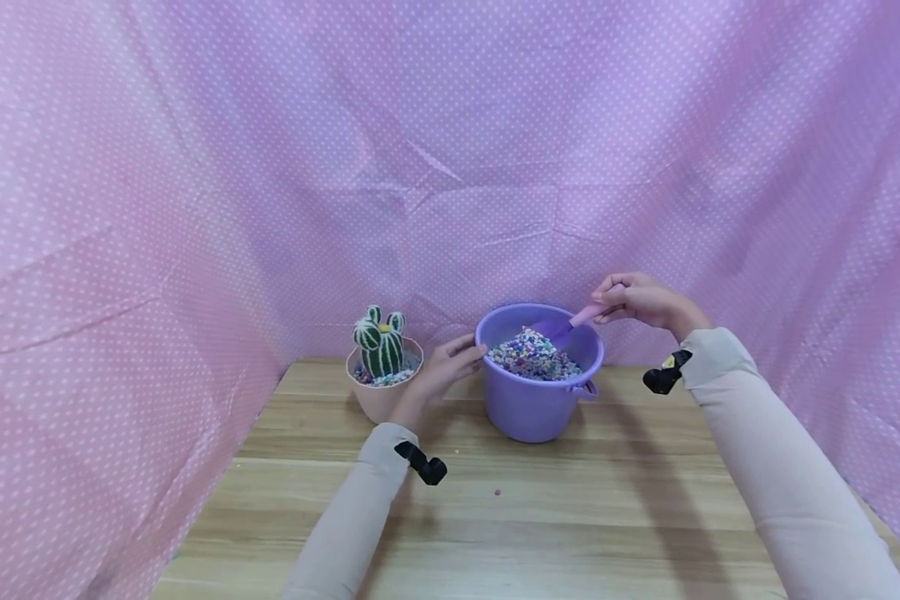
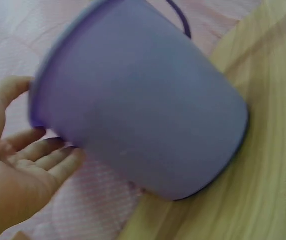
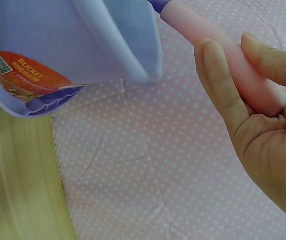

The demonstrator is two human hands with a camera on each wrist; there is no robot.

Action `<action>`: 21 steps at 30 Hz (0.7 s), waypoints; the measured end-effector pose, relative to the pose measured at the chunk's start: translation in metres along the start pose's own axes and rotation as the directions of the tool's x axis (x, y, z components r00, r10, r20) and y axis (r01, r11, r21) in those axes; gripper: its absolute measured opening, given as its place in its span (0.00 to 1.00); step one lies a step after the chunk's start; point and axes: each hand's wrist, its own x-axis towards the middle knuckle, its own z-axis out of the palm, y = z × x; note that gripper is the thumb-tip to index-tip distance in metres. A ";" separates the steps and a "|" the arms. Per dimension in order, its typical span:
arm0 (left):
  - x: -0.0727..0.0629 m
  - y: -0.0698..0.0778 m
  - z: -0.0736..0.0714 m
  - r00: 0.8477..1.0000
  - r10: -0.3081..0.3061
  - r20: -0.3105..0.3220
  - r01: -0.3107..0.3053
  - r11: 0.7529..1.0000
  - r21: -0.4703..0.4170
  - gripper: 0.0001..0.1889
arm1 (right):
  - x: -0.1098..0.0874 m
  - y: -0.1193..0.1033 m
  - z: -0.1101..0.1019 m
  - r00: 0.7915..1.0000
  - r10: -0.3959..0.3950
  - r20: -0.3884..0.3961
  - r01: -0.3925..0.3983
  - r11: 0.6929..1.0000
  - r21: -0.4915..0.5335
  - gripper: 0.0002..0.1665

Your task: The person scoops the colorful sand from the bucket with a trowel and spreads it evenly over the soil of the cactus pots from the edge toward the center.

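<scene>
A purple bucket (image 1: 528, 408) holds small multicoloured pellets (image 1: 528, 358). My right hand (image 1: 637, 300) grips the pink handle (image 3: 218, 50) of a toy shovel (image 1: 587, 314). Its purple blade reaches inside the bucket, with pellets heaped against it. In the right wrist view, thumb and fingers wrap the handle beside the bucket's rim. My left hand (image 1: 444, 369) touches the rim at the bucket's left side, fingers nearly straight, as the left wrist view shows close up. Just left of this hand stands a pale pink pot (image 1: 378, 404) with a knitted cactus (image 1: 382, 354) and some pellets.
The wooden table (image 1: 555, 533) carries everything, and a stray pellet (image 1: 497, 492) lies in front of the bucket. Pink dotted cloth (image 1: 450, 167) hangs behind and along both sides. The bucket's handle (image 1: 587, 390) hangs at its front right.
</scene>
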 end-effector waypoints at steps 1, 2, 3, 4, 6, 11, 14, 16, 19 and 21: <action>-0.003 0.001 -0.004 1.000 -0.008 0.023 0.007 1.000 0.029 0.32 | 0.001 -0.001 0.000 1.000 0.002 0.004 -0.002 1.000 0.001 0.06; -0.006 0.003 -0.009 0.999 -0.019 0.051 0.016 0.998 0.063 0.32 | 0.002 -0.002 0.001 1.000 0.004 0.009 -0.004 1.000 -0.001 0.06; -0.011 0.006 -0.015 0.996 -0.037 0.079 0.029 0.995 0.096 0.32 | 0.003 -0.003 0.001 1.000 0.004 0.011 -0.004 1.000 -0.001 0.06; -0.016 0.008 -0.021 0.993 -0.055 0.109 0.040 0.989 0.141 0.32 | 0.005 -0.004 0.002 1.000 0.005 0.010 -0.005 1.000 0.000 0.05; -0.028 0.014 -0.034 0.981 -0.069 0.182 0.025 0.972 0.234 0.32 | 0.008 -0.008 0.003 1.000 0.005 0.013 -0.005 1.000 -0.005 0.05; -0.060 0.030 -0.069 0.960 -0.029 0.278 -0.072 0.935 0.347 0.28 | 0.017 -0.018 0.010 0.999 -0.003 0.032 0.002 1.000 0.011 0.07; -0.079 0.039 -0.090 0.969 0.026 0.247 -0.106 0.943 0.314 0.26 | 0.022 -0.023 0.015 0.999 -0.014 0.048 0.013 1.000 0.014 0.07; -0.093 0.045 -0.103 0.978 0.062 0.197 -0.120 0.947 0.298 0.24 | 0.026 -0.026 0.020 0.998 -0.024 0.053 0.023 1.000 0.002 0.07; -0.109 0.050 -0.122 0.990 0.115 0.077 -0.133 0.945 0.300 0.23 | 0.032 -0.030 0.030 0.997 -0.034 0.064 0.034 0.999 0.000 0.06; -0.117 0.051 -0.130 0.990 0.124 -0.062 -0.101 0.950 0.295 0.22 | 0.038 -0.032 0.037 0.997 -0.034 0.064 0.033 0.999 0.014 0.06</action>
